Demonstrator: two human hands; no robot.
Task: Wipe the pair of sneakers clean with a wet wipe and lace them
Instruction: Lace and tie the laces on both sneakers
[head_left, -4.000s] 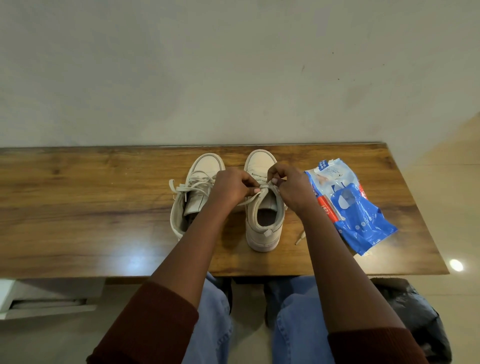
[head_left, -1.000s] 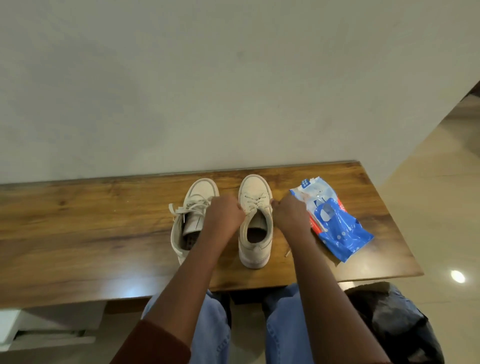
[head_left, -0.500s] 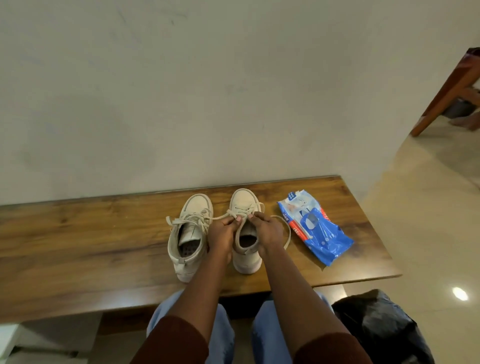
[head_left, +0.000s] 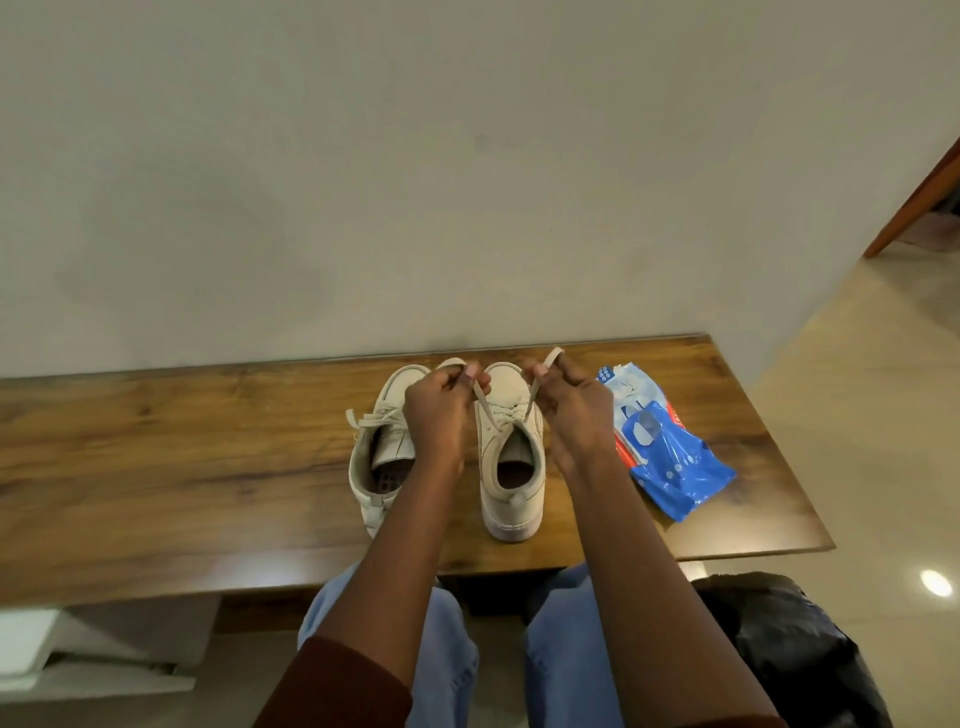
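Two cream sneakers stand side by side on the wooden table (head_left: 156, 457), toes toward the wall. The right sneaker (head_left: 511, 467) has its lace (head_left: 485, 402) threaded through the eyelets, and both free ends rise from it. My left hand (head_left: 441, 415) pinches one end above the shoe's left side. My right hand (head_left: 569, 410) pinches the other end above its right side. The left sneaker (head_left: 382, 452) stands partly behind my left hand, its lace loose at the top.
A blue and white wet wipe pack (head_left: 660, 441) lies on the table right of the shoes. A black bag (head_left: 789, 644) sits on the floor at lower right. The wall runs along the table's far edge. My knees are under the near edge.
Both hands have lifted from the shoe's opening and pulled the two lace ends up and apart. The camera has tilted down.
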